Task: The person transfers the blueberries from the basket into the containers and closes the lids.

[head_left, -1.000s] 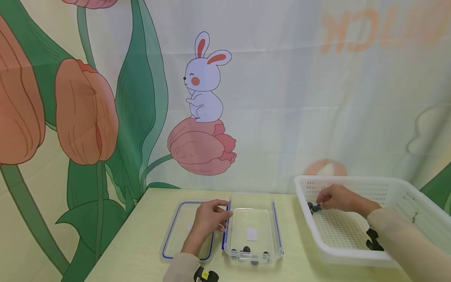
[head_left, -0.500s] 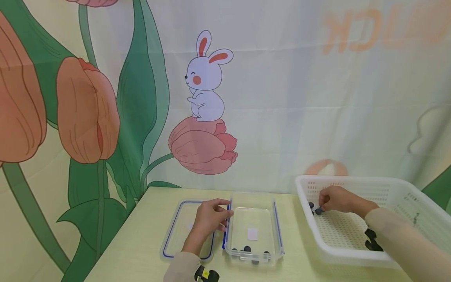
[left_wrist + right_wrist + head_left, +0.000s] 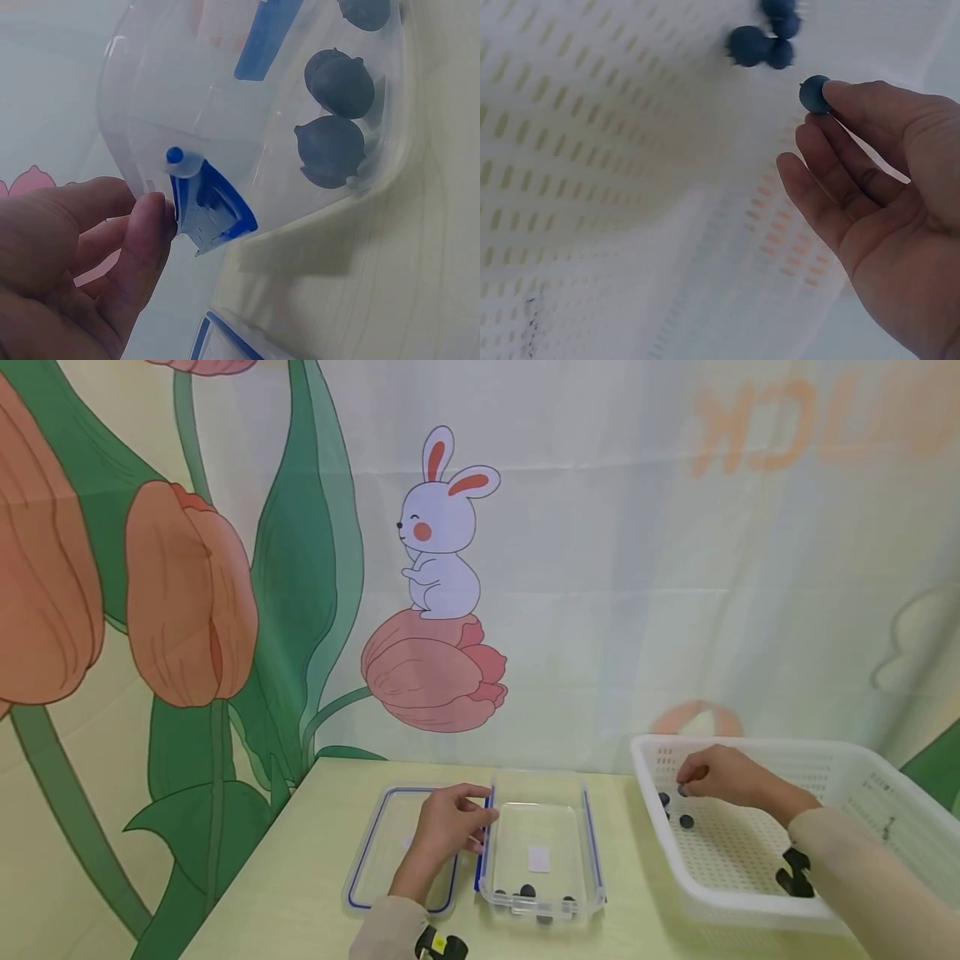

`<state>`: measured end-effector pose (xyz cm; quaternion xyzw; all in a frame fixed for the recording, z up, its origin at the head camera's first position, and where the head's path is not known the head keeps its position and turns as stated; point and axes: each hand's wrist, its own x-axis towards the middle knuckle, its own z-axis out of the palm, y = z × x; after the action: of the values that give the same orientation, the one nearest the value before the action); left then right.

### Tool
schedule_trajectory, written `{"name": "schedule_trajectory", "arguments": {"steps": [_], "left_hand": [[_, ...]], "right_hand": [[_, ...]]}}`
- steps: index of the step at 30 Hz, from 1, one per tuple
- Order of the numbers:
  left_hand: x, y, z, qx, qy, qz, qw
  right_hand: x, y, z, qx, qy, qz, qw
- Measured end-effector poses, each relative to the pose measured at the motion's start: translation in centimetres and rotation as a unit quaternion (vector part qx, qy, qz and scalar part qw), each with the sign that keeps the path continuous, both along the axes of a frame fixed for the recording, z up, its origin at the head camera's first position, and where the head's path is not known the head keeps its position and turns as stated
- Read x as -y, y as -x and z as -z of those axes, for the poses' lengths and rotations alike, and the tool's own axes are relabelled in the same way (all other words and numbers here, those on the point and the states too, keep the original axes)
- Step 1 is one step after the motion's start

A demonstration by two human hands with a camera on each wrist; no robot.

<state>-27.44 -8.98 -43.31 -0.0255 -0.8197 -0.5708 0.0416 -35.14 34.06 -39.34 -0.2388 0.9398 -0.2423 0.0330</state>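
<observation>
My right hand (image 3: 722,777) is inside the white basket (image 3: 678,868), pinching a blueberry (image 3: 815,94) between thumb and fingertip. Several more blueberries (image 3: 748,46) lie on the basket floor near its left wall. My left hand (image 3: 447,820) grips the left side of a clear plastic food container (image 3: 542,827); in the left wrist view its thumb touches the blue side clip (image 3: 210,206), with fingers behind the wall. Several blueberries (image 3: 330,151) rest at the near end inside that container.
A clear lid with a blue seal (image 3: 367,860) lies on the pale table (image 3: 277,860), left of the container and partly behind the left hand. Behind the table hangs a printed curtain (image 3: 570,610) with tulips and a rabbit.
My right hand has lifted a blueberry slightly up from the basket floor, and another blueberry now shows apart below it. The left hand has stayed on the container.
</observation>
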Motion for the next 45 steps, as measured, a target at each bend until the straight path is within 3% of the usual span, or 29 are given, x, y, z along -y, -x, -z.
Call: {"name": "schedule_trajectory", "arguments": {"steps": [12,18,24,32,45], "left_hand": [[0.0,0.0,0.2,0.002,0.000,0.000,1.0000],[0.1,0.1,0.2,0.003,-0.003,0.003,1.0000],[0.2,0.1,0.2,0.002,-0.002,0.003,1.0000],[0.0,0.0,0.1,0.001,-0.002,0.002,1.0000],[0.0,0.2,0.1,0.007,0.003,0.000,1.0000]], "right_hand": [[2.1,-1.5,-3.8,-0.076,0.057,0.008,0.9955],[3.9,-3.3,-5.9,-0.110,0.091,-0.004,0.9897],[5.9,-5.0,-7.0,-0.123,0.113,-0.005,0.9859],[8.9,-7.5,-7.4,-0.117,0.139,-0.024,0.9830],[13.5,-10.9,-5.6,-0.093,0.181,-0.057,0.9774]]}}
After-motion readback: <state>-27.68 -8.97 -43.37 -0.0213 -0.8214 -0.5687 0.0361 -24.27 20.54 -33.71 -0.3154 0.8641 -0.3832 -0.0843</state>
